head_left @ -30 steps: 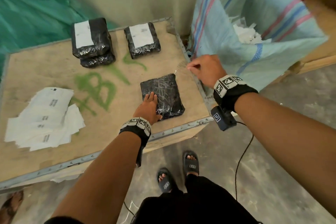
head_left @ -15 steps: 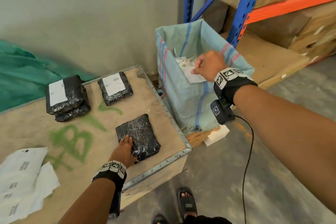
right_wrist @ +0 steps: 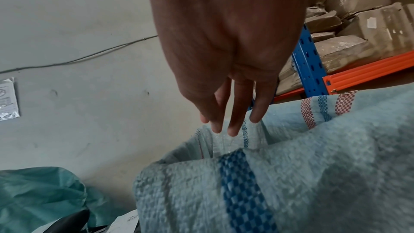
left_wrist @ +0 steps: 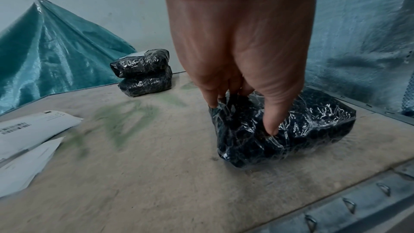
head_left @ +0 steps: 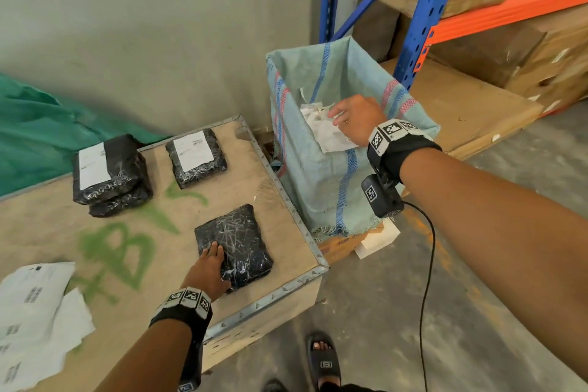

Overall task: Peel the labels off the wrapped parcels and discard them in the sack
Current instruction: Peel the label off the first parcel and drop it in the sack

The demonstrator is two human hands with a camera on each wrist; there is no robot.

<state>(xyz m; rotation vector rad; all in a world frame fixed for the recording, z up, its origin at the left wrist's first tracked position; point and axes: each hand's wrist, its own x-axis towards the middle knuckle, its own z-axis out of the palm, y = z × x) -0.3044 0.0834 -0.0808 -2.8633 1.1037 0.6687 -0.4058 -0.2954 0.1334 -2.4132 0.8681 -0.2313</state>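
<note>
- both wrists have a black strap with white blocks of black square-code markers, left wrist strap (head_left: 187,302), right wrist strap (head_left: 397,140)
- small black camera box (head_left: 380,196) under the right one, thin black cable (head_left: 428,280) hanging off it
- black slide sandals (head_left: 324,360), white logo on the strap
- arms bare
</note>
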